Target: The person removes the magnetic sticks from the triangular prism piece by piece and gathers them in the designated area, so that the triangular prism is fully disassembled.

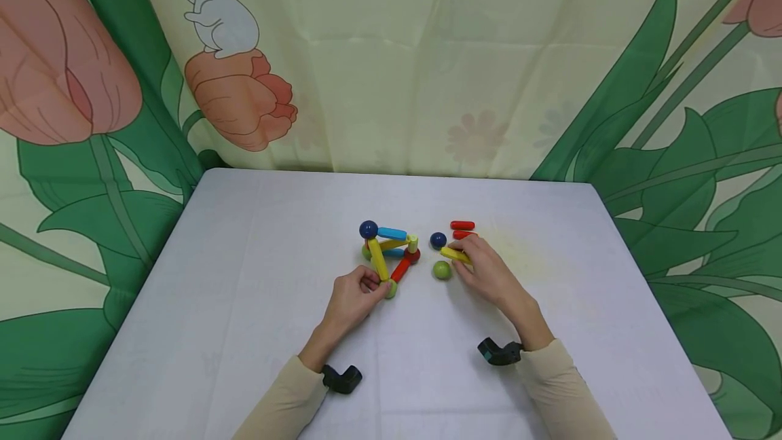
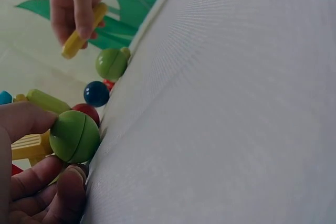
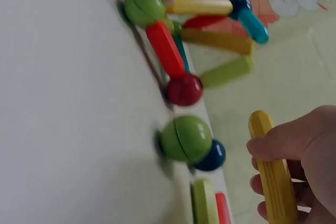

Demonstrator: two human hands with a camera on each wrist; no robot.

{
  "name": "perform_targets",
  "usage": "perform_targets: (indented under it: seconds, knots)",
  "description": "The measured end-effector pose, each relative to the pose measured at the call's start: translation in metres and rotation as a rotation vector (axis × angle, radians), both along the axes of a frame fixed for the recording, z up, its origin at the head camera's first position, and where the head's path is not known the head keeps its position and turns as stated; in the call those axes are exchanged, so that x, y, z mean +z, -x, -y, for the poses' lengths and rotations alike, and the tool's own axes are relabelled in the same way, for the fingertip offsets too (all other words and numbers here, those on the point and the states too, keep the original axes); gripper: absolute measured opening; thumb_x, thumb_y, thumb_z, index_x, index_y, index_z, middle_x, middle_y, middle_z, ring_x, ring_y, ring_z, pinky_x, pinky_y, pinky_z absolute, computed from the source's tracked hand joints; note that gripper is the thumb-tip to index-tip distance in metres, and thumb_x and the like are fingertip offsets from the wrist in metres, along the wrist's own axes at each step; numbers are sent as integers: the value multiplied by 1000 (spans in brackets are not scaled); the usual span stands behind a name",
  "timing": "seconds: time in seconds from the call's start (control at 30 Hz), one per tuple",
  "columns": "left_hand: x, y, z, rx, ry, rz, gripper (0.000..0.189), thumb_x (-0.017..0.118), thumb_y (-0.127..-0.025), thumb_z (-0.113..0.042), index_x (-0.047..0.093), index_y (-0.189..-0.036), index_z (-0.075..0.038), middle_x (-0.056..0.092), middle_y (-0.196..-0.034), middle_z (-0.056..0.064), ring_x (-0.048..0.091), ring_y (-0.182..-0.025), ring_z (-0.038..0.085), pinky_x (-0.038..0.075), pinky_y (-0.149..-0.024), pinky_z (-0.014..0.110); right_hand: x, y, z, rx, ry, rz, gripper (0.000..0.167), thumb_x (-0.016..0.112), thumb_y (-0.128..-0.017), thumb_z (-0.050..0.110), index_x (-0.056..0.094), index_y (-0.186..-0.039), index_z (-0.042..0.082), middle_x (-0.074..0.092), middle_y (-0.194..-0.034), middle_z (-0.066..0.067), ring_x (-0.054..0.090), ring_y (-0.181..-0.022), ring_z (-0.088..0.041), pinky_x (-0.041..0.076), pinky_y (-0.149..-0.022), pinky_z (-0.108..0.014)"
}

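Note:
My left hand (image 1: 354, 297) pinches a green ball (image 2: 75, 136) at the near corner of a small frame of balls and sticks. From that ball a yellow stick (image 1: 378, 260) slants up to a dark blue ball (image 1: 368, 229), and a red stick (image 1: 400, 270) runs to a red ball (image 1: 413, 256). A light green stick (image 3: 228, 72) rises from the red ball. Light blue sticks (image 1: 392, 233) form part of the far side. My right hand (image 1: 489, 273) holds a separate yellow stick (image 3: 274, 174) between thumb and fingers, raised off the table to the right of the frame.
A loose green ball (image 1: 442, 270) and a loose blue ball (image 1: 438, 241) lie between the frame and my right hand. Red sticks (image 1: 462, 225) lie behind that hand, and a light green stick (image 3: 205, 203) shows in the right wrist view. A white cloth covers the table (image 1: 275, 223).

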State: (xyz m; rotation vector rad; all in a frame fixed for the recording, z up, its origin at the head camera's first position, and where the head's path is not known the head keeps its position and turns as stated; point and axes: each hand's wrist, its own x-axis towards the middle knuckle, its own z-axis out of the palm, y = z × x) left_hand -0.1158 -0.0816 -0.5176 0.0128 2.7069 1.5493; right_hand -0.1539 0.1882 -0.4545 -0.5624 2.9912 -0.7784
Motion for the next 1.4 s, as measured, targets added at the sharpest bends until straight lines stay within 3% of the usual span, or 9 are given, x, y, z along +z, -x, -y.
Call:
perform_targets:
  seconds: [0.23, 0.5, 0.83, 1.13, 1.4]
  knots:
    - [-1, 1, 1, 5, -3, -3, 28, 78, -85, -33, 67, -92, -9, 67, -79, 2, 55, -65, 11, 45, -57, 19, -1, 26, -34, -72, -24, 11, 32, 68, -93, 5, 63, -125, 1, 65, -122, -18, 57, -113, -35, 49, -101, -52]
    - [-3, 1, 1, -1, -5, -8, 29, 78, -85, -34, 67, -93, -8, 67, -79, 2, 55, -65, 12, 45, -56, 20, -15, 50, -68, -152, -41, 9, 28, 62, -96, 3, 63, -124, 1, 57, -122, -16, 49, -119, -36, 43, -107, -56]
    - [-1, 1, 0, 1, -28, -16, 26, 78, -84, -30, 67, -90, -7, 67, -77, 3, 55, -62, 11, 46, -54, 20, -32, 72, -86, -187, -81, 30, 27, 60, -99, 7, 65, -125, 1, 59, -122, -17, 51, -120, -38, 40, -107, -57]
    - [-2, 1, 0, -2, -32, -8, 27, 78, -85, -32, 67, -90, -8, 67, -77, 2, 55, -62, 11, 46, -53, 20, -40, 84, -91, -208, -77, 109, 30, 57, -100, 4, 63, -129, 1, 58, -127, -18, 51, -122, -38, 40, -109, -57]
    - [-3, 1, 0, 2, -33, -7, 28, 78, -85, -32, 67, -91, -7, 67, -78, 3, 55, -62, 11, 46, -53, 20, -38, 84, -89, -207, -81, 127, 36, 58, -99, 3, 58, -135, 0, 54, -137, -22, 46, -129, -42, 37, -112, -59]
